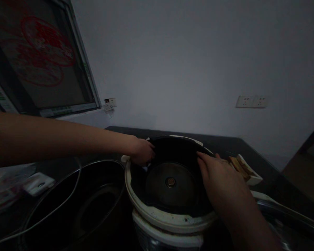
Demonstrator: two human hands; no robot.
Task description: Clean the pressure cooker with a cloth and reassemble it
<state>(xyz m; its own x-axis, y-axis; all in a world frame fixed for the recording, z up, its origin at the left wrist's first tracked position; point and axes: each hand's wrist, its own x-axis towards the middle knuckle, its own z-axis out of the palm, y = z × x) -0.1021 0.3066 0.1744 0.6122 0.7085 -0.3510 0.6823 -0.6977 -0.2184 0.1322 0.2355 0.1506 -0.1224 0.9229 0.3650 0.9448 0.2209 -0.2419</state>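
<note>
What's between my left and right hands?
In the head view, the dark inside of the cooker lies between the left hand and right hand, a small round disc on its floor.

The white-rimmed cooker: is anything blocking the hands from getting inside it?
Nothing visible does: no lid covers the cooker. The left hand reaches into it; the right hand is at its other side. The dark pot stands beside the cooker, not in the way.

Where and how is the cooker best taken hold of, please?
Probably grip the cooker by opposite sides of its white rim, fingers underneath, as the rim juts beyond the body in front. On the left, come from above, since the pot stands close there; on the right, from outside, where the right hand lies.
</note>
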